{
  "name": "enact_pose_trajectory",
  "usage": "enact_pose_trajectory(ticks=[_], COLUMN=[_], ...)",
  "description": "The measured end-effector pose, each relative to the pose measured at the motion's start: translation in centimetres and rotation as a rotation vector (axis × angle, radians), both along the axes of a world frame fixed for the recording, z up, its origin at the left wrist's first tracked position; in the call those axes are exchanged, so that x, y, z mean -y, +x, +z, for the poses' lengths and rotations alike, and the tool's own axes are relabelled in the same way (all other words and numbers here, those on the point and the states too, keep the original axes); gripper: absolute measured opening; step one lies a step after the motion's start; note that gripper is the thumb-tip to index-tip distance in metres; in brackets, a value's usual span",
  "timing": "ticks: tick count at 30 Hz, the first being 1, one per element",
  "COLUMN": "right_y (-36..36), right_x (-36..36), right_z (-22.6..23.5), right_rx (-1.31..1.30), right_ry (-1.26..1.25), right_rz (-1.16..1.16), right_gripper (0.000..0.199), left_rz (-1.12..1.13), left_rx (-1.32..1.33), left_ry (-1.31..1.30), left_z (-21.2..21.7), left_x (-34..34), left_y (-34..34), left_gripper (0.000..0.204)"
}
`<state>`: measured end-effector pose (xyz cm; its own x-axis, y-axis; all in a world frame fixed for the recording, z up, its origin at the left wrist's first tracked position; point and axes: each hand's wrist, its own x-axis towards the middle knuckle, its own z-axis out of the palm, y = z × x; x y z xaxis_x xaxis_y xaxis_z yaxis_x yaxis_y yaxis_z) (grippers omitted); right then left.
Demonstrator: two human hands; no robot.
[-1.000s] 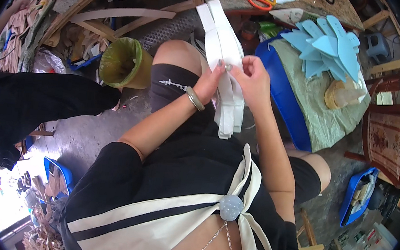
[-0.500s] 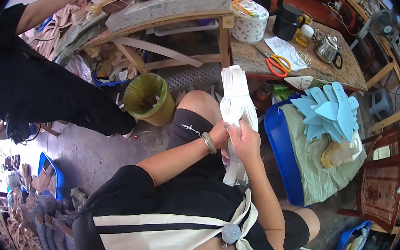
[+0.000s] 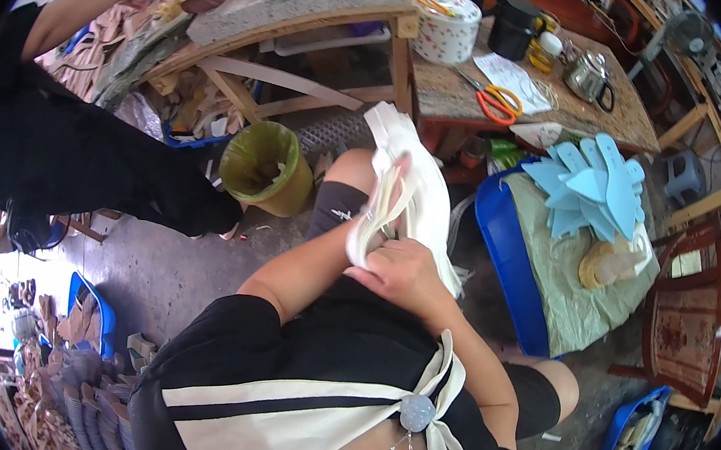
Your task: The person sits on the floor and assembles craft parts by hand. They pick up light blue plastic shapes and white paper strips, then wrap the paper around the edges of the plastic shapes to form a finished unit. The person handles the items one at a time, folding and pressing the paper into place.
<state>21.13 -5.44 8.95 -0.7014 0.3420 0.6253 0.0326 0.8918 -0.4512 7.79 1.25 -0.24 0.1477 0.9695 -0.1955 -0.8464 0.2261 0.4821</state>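
A thick bundle of long white strips (image 3: pixel 432 184) lies over my lap, its far end fanned into several layers. My left hand (image 3: pixel 391 180) is at the bundle's left side, partly covered by strips and smeared by motion; its fingers are not clear. Thin cream strips (image 3: pixel 367 230) bow out in a loop in front of the left wrist. My right hand (image 3: pixel 404 273) is closed on the near part of the white strips, its thumb pointing left across them. The strips' lower ends hang beside my right hand.
Right of my knees stands a blue crate (image 3: pixel 511 258) under green sheeting, with light-blue cutout pieces (image 3: pixel 588 187) on top. A table ahead holds orange-handled scissors (image 3: pixel 498 103) and a metal teapot (image 3: pixel 589 76). A lined bin (image 3: pixel 268 171) and another person (image 3: pixel 80 130) are at left.
The bundle has tilted and bent, and cream strips now loop out on its left. My right hand has moved down and left, its thumb now sideways; my left hand has moved farther up.
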Motion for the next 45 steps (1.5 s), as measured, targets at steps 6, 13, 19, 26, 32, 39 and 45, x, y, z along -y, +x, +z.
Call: enact_pose_trajectory(ticks=[6, 13, 19, 26, 32, 39, 45], right_y=[3.2, 1.4, 2.0, 4.5, 9.4, 21.0, 20.3], right_x=[-1.8, -3.4, -5.5, -5.6, -8.0, -9.2, -5.9], right_z=[1.3, 1.0, 2.1, 5.5, 14.4, 15.3, 5.3], right_rx=[-0.202, -0.287, -0.451, -0.663, -1.158, -1.19, -1.129], right_ry=[-0.145, -0.316, -0.389, -0.515, -0.217, -0.181, -0.501], right_rz=[-0.275, -0.391, -0.478, -0.6, -0.86, -0.987, -0.992], right_gripper=[0.038, 0.038, 0.039, 0.027, 0.028, 0.042, 0.038], left_rz=[0.176, 0.4, 0.493, 0.481, 0.479, 0.517, 0.736], left_rx=[0.008, -0.285, -0.821, -0.727, -0.928, -0.254, -0.223], left_ry=[-0.139, 0.138, 0.328, 0.13, 0.029, -0.235, -0.268], left_z=[-0.1, 0.8, 0.4, 0.2, -3.7, 1.2, 3.2], left_x=[-4.3, -3.2, -1.0, -2.4, -0.4, -5.1, -17.6], left_y=[-1.4, 5.1, 7.7, 7.4, 6.6, 3.1, -2.1], left_gripper=[0.052, 0.035, 0.035, 0.041, 0.044, 0.044, 0.063])
